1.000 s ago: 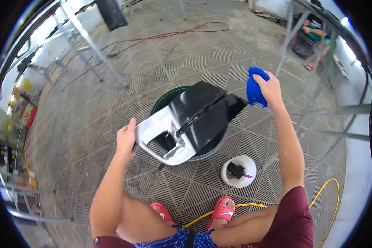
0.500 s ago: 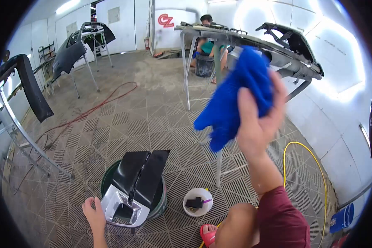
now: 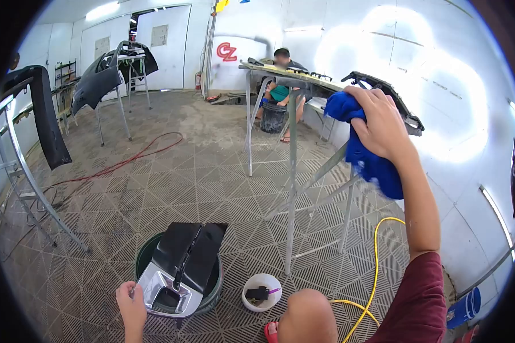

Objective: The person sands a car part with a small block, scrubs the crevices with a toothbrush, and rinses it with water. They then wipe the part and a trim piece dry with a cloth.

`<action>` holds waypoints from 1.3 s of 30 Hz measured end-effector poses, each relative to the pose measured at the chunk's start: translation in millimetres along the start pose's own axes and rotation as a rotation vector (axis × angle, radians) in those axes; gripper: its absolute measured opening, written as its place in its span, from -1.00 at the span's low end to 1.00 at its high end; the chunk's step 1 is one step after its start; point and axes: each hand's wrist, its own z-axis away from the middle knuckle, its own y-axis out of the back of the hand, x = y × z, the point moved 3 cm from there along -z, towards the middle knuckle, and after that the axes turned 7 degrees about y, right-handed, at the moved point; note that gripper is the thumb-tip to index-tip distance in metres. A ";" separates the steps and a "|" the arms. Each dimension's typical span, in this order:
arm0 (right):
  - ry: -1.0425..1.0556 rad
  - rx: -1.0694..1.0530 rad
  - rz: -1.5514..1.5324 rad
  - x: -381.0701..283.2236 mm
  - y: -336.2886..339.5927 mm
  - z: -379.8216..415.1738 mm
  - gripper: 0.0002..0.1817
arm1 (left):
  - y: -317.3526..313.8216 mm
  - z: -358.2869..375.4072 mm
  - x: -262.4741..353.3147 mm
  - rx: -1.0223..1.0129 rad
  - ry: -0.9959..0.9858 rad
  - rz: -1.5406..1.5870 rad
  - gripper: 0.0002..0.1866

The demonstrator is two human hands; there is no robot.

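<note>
Left hand (image 3: pixel 131 308) at the silver-and-black panel (image 3: pixel 180 247) atop a green tub (image 3: pixel 212 300), grip unclear | Right hand (image 3: pixel 383 126) clenches a raised blue cloth (image 3: pixel 377 171) | Apparent step: steadying panel, cloth aloft; any cloth movement calls for clearance

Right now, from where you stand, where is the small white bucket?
In the head view, the white bucket is low, near the middle, on the patterned floor, between the dark green tub and the bare knee.
</note>
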 end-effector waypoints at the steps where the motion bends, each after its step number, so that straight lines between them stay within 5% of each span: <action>1: -0.054 0.023 -0.020 -1.1 1.6 -1.1 -0.51 | -1.4 6.1 8.9 -0.029 0.017 0.048 -0.73; 6: 0.108 0.264 0.347 2.9 -0.2 -19.3 -0.66 | -2.2 21.0 16.2 -0.019 -0.051 -0.119 -0.69; 9: 0.113 -0.100 0.302 13.4 -7.0 -32.3 -0.74 | 2.6 19.7 -2.1 0.013 -0.139 -0.169 -0.66; 11: -0.080 -0.361 0.153 28.8 -16.4 -38.6 -0.65 | 11.1 20.4 -9.7 0.071 -0.198 -0.186 -0.65; 13: -0.035 -0.193 -0.227 34.0 -11.8 -27.9 -0.54 | 20.6 22.4 -5.5 0.081 -0.156 -0.180 -0.64; 15: -0.053 -0.281 -0.283 46.2 -20.6 -19.9 -0.47 | 25.4 25.1 -10.0 0.120 -0.052 -0.232 -0.58; 17: 0.181 -0.113 0.316 39.5 -27.1 -3.8 -0.47 | 33.2 31.4 -2.9 0.091 0.062 -0.271 -0.52; 19: 0.107 -0.159 0.308 35.2 -38.3 -4.1 -0.45 | 34.0 31.0 -2.2 0.108 0.155 -0.193 -0.47; 22: 0.287 0.126 0.263 32.4 -57.2 -2.0 -0.49 | 38.4 27.1 -16.6 0.071 0.188 -0.177 -0.44; 25: 0.292 0.149 0.010 122.1 -123.7 5.2 -0.55 | 43.6 32.7 -21.7 0.039 0.234 -0.116 -0.44; 30: 0.103 0.166 0.394 -50.7 -32.7 25.4 -0.28 | 47.7 37.6 -25.2 -0.040 0.418 0.074 -0.40; 31: 0.076 0.186 0.330 -71.5 -33.0 31.8 -0.21 | 46.9 35.6 -22.2 -0.050 0.421 0.064 -0.40; 33: 0.123 0.151 -0.200 -110.3 -67.8 73.9 -0.50 | 46.0 31.9 -20.3 -0.046 0.509 0.110 -0.41; 36: 0.026 -0.586 -1.022 -224.6 -139.3 155.6 -0.71 | 35.6 28.8 -11.8 -0.002 0.501 0.090 -0.43; 38: 0.404 -1.274 -0.717 -297.1 -245.6 257.5 -0.72 | 32.5 23.7 -15.0 0.046 0.483 0.057 -0.45; 39: 0.597 -1.447 -0.505 -327.0 -263.9 292.5 -0.76 | 28.7 21.6 -16.6 0.054 0.482 0.054 -0.45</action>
